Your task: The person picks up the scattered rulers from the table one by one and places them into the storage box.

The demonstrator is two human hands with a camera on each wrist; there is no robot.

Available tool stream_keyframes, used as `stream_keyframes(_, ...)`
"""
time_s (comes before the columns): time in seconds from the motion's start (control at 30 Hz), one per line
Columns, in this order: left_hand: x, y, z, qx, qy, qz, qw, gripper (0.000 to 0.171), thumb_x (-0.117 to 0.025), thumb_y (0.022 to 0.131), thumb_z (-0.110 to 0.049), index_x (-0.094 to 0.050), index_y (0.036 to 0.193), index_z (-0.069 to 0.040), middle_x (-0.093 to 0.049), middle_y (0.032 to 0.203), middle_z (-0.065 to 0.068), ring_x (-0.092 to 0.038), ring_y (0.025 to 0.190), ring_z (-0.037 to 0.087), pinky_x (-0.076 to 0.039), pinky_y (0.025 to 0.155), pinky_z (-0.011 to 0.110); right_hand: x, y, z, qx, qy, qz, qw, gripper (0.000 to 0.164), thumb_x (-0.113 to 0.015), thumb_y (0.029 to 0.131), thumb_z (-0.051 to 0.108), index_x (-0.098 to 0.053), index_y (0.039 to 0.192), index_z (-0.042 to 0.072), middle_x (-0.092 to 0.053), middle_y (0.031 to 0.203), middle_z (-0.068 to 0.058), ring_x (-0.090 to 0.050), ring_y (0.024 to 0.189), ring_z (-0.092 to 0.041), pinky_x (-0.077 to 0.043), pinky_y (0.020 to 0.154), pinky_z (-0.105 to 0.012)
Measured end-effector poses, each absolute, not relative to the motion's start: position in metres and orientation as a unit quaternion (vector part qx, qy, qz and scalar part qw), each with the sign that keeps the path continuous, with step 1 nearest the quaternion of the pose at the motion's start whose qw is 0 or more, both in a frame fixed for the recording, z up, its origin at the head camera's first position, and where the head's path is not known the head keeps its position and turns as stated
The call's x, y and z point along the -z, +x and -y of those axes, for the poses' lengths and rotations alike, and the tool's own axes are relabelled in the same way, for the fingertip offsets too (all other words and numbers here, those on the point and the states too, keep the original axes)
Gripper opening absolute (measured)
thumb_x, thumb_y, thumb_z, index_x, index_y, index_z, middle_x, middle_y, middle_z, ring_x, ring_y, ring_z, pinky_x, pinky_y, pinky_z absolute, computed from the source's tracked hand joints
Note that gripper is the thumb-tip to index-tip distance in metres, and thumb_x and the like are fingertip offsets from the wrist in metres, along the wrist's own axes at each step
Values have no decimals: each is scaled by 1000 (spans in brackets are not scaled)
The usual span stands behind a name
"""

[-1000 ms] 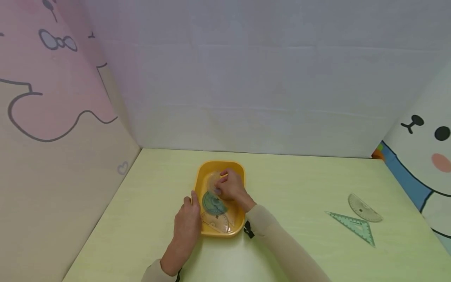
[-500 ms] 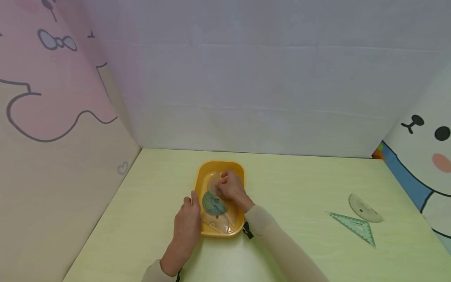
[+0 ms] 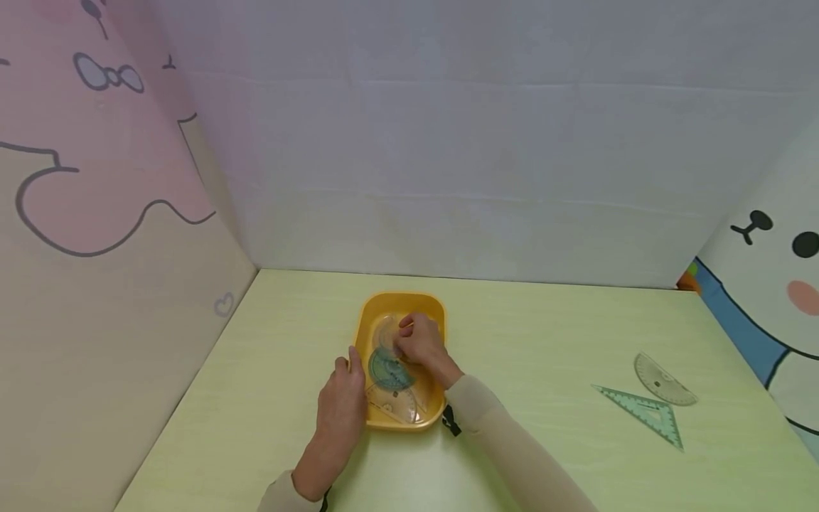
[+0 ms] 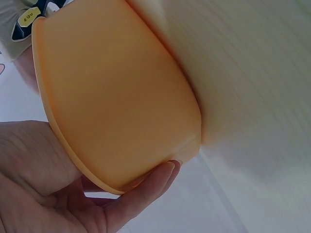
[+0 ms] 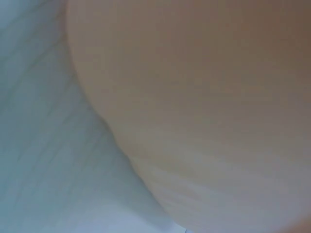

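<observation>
A yellow plastic basket point(image 3: 403, 292) stands on the table. My left hand point(image 3: 342, 402) grips its left side, and the left wrist view shows the fingers bent against the orange-looking outer wall point(image 4: 121, 97). Inside the basket, my right hand point(image 3: 421, 340) has curled fingers that pinch the right edge of a clear protractor point(image 3: 386, 333); the fingertips are partly hidden. Just below lies a green protractor point(image 3: 389, 370), overlapping another clear protractor point(image 3: 395, 407) near the front wall. The right wrist view holds only a blurred tan surface.
On the table to the right lie a green set square point(image 3: 646, 412) and a clear protractor point(image 3: 664, 380), close together. A white wall point(image 3: 473, 178) rises behind the table point(image 3: 525, 327), with printed panels at both sides.
My right hand has shifted slightly down within the basket, and the clear protractor by its fingers has turned a little. The left hand keeps its hold on the basket.
</observation>
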State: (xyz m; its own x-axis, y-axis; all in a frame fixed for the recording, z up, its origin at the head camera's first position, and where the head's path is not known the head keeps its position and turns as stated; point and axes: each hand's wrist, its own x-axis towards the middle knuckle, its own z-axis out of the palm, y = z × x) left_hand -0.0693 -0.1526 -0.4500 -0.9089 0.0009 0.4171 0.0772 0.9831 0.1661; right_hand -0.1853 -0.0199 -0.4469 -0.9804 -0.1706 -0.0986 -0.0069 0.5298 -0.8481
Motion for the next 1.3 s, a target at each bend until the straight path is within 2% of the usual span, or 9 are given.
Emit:
stream_keyframes(0.4,449,-69,152,94,-19,973,208,51,-76,81,14,-56,127,17,-58,94,25,-63,64,32,-57,54,42,444,-185,22,453,-59,-886,75,19,-70,82,0,-68,101,-1,-64,87,-7,-59,80,-21,-56,78,-35)
stream_keyframes(0.77,451,-70,152,90,-22,972,216,49,-76,81,14,-57,126,17,-56,90,24,-62,61,31,-57,53,41,442,-184,21,448,-68,-887,87,15,-69,91,9,-68,104,2,-67,97,-8,-63,89,-21,-57,87,-37)
stream_keyframes(1.03,450,-69,153,91,-23,973,213,50,-76,80,14,-56,126,17,-57,91,25,-62,61,31,-57,54,42,435,-179,19,454,-83,-881,103,15,-69,94,12,-67,107,4,-66,101,-7,-61,90,-21,-57,87,-37)
stream_keyframes(1.3,450,-70,154,92,-25,973,209,51,-77,80,14,-56,127,17,-58,94,25,-63,62,32,-57,54,41,430,-173,11,464,-122,-873,92,21,-70,95,14,-67,112,2,-67,105,-8,-64,92,-22,-58,86,-36)
